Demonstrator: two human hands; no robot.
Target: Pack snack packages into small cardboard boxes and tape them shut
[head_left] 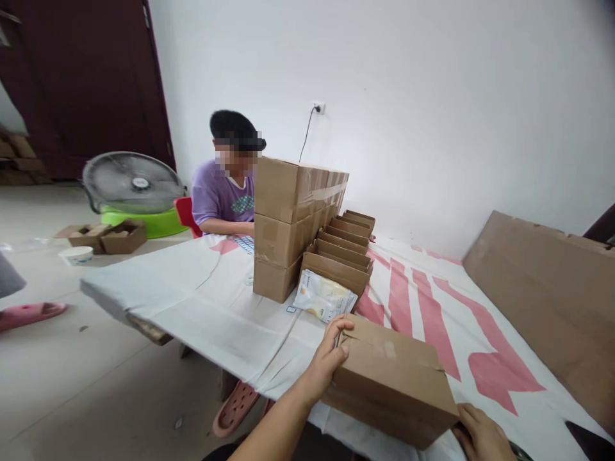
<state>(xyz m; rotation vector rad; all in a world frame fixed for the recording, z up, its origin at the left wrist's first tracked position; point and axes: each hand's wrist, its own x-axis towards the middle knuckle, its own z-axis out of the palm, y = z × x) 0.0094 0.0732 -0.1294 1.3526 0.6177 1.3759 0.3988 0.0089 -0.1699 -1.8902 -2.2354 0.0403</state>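
grip wide, left hand (pixel 329 360) and right hand (pixel 482 436) clasp the cardboard box (pixel 391 379).

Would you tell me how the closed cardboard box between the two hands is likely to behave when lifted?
The cardboard box looks stiff: its faces are flat under the left hand and right hand. Probably light: the stack of like boxes shows no crushing. Its broad flat base suggests it will slide rather than tip.

no readable text or labels on the cardboard boxes (pixel 391 378)
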